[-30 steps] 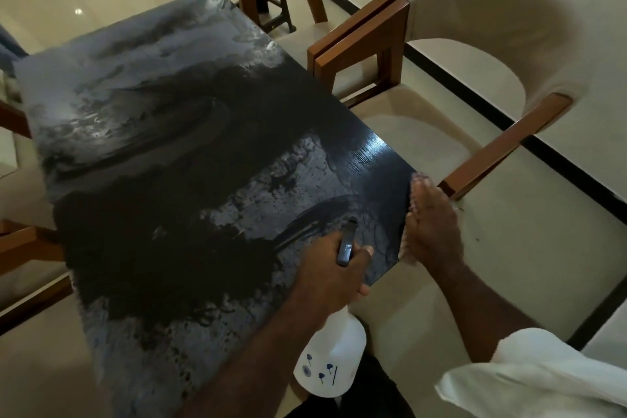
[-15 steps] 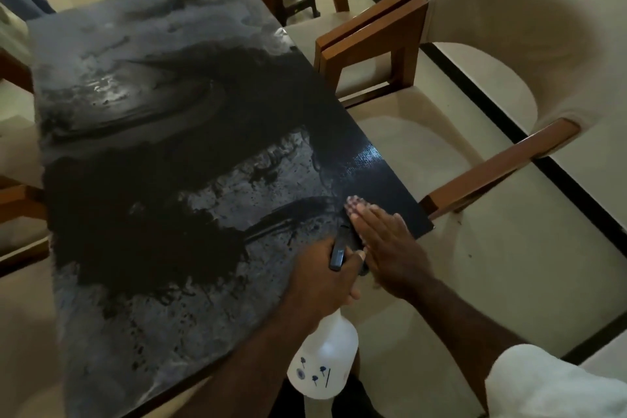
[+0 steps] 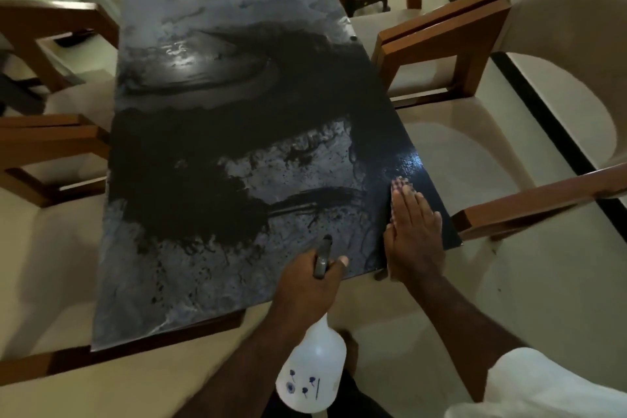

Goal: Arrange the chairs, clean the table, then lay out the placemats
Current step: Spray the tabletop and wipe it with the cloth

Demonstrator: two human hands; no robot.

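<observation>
Table (image 3: 220,95) cleaning was in hand: the right grip (image 3: 415,234), fingers straight, pressed a checked cloth (image 3: 398,185) on its wet near-right corner; the left grip (image 3: 312,285) curled round a spray bottle (image 3: 312,373) at the near edge. Next, likely, long wipes across the streaked wet patches beyond.

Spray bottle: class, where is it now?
In the head view, bottom centre: the left hand holds the spray bottle off the near edge of the table, beside the right hand.
</observation>
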